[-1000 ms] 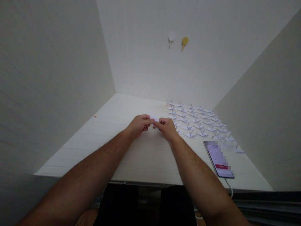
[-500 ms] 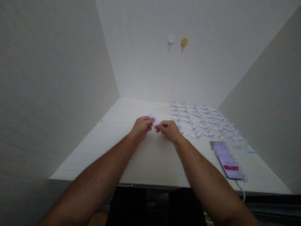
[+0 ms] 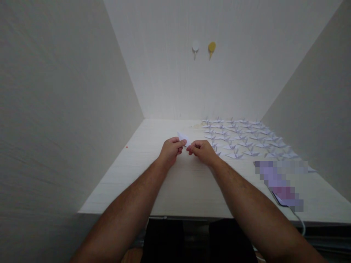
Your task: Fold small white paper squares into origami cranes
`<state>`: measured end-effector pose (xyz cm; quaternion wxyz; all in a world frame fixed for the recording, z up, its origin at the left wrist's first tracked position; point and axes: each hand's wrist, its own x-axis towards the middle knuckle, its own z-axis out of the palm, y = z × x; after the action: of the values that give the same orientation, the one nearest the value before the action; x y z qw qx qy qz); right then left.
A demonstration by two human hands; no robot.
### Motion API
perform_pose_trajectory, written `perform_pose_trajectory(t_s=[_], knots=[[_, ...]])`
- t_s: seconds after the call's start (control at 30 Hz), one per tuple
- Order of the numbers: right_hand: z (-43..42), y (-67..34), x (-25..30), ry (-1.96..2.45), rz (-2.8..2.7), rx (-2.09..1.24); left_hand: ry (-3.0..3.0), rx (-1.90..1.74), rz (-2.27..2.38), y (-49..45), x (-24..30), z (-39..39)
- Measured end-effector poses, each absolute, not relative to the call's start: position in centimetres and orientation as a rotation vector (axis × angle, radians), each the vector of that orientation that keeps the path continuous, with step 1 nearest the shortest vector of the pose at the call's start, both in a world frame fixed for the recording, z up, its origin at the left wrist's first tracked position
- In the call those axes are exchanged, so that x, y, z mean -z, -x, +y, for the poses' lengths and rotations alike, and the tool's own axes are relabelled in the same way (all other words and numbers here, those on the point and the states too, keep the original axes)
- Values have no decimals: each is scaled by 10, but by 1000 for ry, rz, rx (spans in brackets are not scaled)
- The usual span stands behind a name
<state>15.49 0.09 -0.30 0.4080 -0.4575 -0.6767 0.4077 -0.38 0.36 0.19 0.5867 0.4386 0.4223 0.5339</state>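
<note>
Red speck [image 3: 126, 147] on the table [image 3: 189, 186], far left, well apart from the hands. Left hand [image 3: 171, 151] is raised just above the tabletop, thumb and forefinger pinched on the left end of a small white paper piece [image 3: 184, 138]. The paper is held in the air between both hands, over the middle of the table, with its pointed tip sticking up and back. Right hand [image 3: 204, 151] pinches the right end, fingers curled in; the fingertips of the two hands nearly meet. Both grips are closed on the paper, neither is loose.

The step looks like a fine fold or crease. Judgement: hold it low and steady, line the edges up before pressing, run the crease with a fingernail, don't crush the tip.

Right of the hands are rows of folded paper cranes [image 3: 241, 140], set neatly on the table, the nearest just beside the right hand. Further right a phone [image 3: 282, 184] lies flat, screen blurred, cable [image 3: 301, 223] running off the front edge. Two hooks on the back wall, white [image 3: 195, 46] and yellow [image 3: 211, 46].
</note>
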Motion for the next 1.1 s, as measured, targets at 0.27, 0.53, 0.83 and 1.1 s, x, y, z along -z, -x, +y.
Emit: perform_pose_trajectory(t_s=[0.27,0.53,0.83,1.1], knots=[[1,-156,1,1163,-1730,-1043,-1017,-1250,980,8,-1,8],[5,-156,4,1172,-1501,-1013,-1034,-1352,986,11,-2,9],[7,-154,2,1107,-1356,-1026,-1167,-1330,1013,4,3,9],[9,-154,4,1116,-1393,-983,-1190,-1251,1075,5,5,7]])
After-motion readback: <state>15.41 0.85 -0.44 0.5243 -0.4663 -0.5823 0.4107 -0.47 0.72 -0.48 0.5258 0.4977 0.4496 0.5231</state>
